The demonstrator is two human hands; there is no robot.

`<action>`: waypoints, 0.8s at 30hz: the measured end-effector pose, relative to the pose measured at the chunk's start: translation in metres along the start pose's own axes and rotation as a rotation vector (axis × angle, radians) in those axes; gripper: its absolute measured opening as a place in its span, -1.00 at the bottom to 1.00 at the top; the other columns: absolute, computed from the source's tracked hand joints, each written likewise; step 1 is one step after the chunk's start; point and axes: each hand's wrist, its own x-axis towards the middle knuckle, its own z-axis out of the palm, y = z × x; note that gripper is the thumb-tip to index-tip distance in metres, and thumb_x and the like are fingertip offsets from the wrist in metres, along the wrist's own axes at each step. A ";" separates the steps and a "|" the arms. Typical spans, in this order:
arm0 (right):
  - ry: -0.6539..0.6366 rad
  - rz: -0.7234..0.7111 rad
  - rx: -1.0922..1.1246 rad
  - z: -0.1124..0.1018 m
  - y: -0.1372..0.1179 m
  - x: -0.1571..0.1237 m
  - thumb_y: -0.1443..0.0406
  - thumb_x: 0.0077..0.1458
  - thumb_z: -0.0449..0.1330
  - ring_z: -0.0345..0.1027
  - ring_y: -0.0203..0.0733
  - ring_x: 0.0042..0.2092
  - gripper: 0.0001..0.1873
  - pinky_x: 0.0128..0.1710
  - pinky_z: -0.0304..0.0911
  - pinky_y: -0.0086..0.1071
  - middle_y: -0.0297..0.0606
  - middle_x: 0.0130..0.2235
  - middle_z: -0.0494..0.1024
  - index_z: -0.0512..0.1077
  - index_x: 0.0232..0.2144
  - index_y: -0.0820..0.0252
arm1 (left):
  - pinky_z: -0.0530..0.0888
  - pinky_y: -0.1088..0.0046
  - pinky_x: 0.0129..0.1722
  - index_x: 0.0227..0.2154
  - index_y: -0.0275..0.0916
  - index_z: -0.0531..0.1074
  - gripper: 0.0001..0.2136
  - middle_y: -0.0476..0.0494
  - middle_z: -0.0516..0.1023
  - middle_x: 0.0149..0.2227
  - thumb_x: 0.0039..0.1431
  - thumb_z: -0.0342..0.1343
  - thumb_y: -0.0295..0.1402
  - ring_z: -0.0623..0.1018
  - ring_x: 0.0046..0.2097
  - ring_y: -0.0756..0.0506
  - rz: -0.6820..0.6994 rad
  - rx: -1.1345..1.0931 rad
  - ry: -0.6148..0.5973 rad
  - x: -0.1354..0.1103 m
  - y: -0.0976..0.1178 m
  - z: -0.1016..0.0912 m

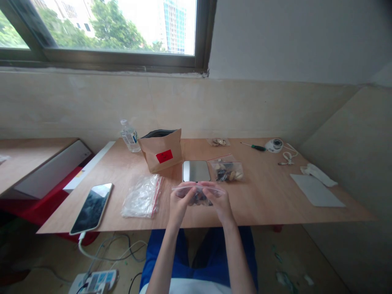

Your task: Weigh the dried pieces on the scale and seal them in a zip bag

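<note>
Zip bag (199,197) of dark lumps hanging from top seam, stretched taut so load stays off table. Left hand (181,203), right hand (221,201) pinching either end, above plywood table (275,196). Steel-topped scale (196,171) sitting just behind; filled bag (226,170) lying beside it; crumpled bag (142,197) lying left.

We are in a plain workroom. Ahead of our right hand (221,201), a plywood desk (269,196) stands beneath a window (116,28) overlooking a tower block, with a screwdriver (252,146) on it. Left of that hand lies a smartphone (91,208), its cable running down toward a power strip (93,281) on the floor.
</note>
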 end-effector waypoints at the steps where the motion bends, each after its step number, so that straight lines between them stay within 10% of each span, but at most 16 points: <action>1: -0.018 0.003 -0.009 0.000 -0.001 0.000 0.17 -0.02 0.27 0.50 -0.14 -0.22 -0.76 -0.18 0.40 -0.29 -0.21 -0.21 0.61 0.54 -0.29 0.16 | 0.44 0.51 -0.44 -0.38 -0.30 0.53 -0.78 -0.11 0.57 -0.44 0.00 0.23 -0.22 0.53 -0.41 -0.05 0.013 0.013 -0.025 0.000 0.000 0.000; 24: 0.081 -0.019 -0.055 0.019 -0.002 0.000 0.13 -0.03 0.26 0.46 -0.19 -0.39 -0.77 -0.42 0.38 -0.39 -0.26 -0.45 0.57 0.50 -0.45 0.19 | 0.41 0.56 -0.47 -0.42 -0.29 0.51 -0.80 -0.07 0.54 -0.46 -0.01 0.23 -0.23 0.50 -0.44 -0.01 0.014 0.010 0.029 -0.001 -0.008 0.002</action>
